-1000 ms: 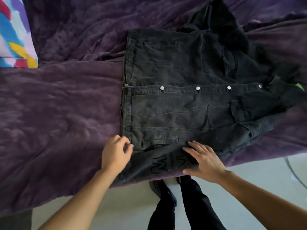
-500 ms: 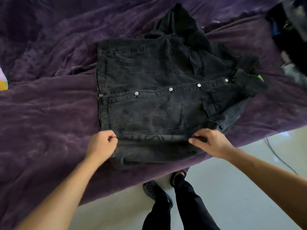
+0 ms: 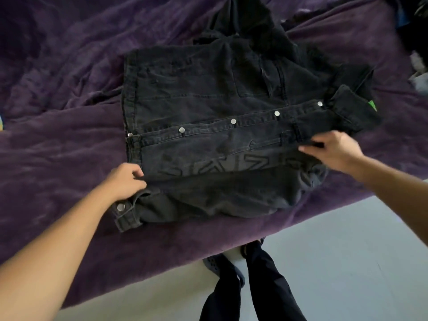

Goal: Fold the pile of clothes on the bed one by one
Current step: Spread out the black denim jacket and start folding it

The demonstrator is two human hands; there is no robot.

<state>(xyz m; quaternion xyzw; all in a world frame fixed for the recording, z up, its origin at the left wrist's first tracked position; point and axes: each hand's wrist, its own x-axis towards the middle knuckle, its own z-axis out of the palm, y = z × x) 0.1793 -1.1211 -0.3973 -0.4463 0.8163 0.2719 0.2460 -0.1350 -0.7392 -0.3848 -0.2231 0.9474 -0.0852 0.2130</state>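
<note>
A black denim jacket with metal snap buttons lies spread on the purple bed cover, its collar to the right with a green tag. Its near side is folded over onto the body, showing printed lettering on the turned-over fabric. My left hand pinches the folded edge at the hem end. My right hand grips the same folded edge near the collar. A cuff with a snap sticks out below my left hand.
The purple velvet bed cover spreads wide to the left and behind. More dark clothes are heaped at the far right. The bed edge runs diagonally in front, with pale floor and my legs below.
Both hands took hold of the jacket's near edge and carried it up over the body, exposing the lettered panel. The view shifted right, taking the colourful item at far left out of frame.
</note>
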